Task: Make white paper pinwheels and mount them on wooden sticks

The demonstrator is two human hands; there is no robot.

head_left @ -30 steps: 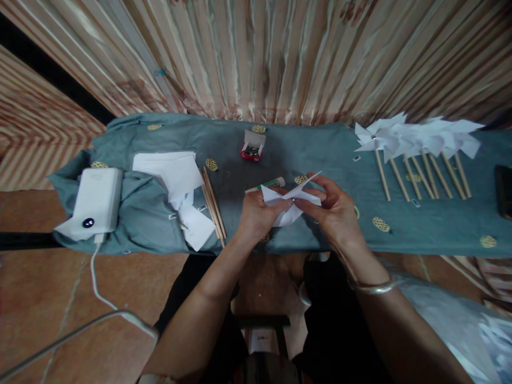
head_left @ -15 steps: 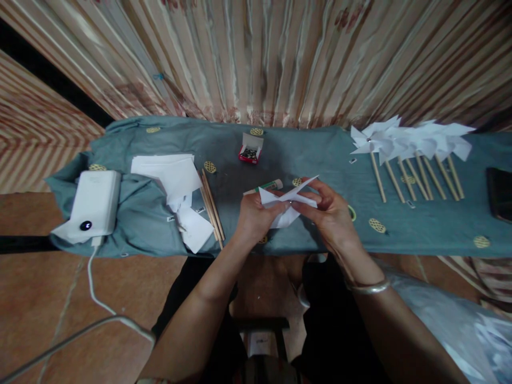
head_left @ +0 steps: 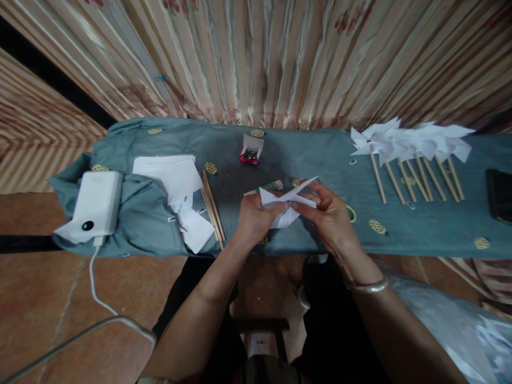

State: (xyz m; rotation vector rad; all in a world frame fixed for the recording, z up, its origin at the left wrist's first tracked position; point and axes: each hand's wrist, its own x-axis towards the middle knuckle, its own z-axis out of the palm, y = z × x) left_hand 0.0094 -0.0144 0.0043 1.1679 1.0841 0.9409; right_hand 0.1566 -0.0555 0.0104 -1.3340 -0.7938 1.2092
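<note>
Both hands, left (head_left: 254, 216) and right (head_left: 330, 213), pinch the folded paper (head_left: 286, 205) tight, keeping its flaps together, glue (head_left: 269, 186) just behind

I saw white paper (head_left: 286, 205) over a teal cloth (head_left: 320, 154) dotted with yellow ovals, a red box (head_left: 249, 154), tan sticks (head_left: 213, 208), and striped beige curtains (head_left: 280, 58).

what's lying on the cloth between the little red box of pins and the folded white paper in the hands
In the head view, a glue stick with a green label lies on the blue-grey cloth between the small red box and the folded white paper; otherwise only bare cloth.
</note>
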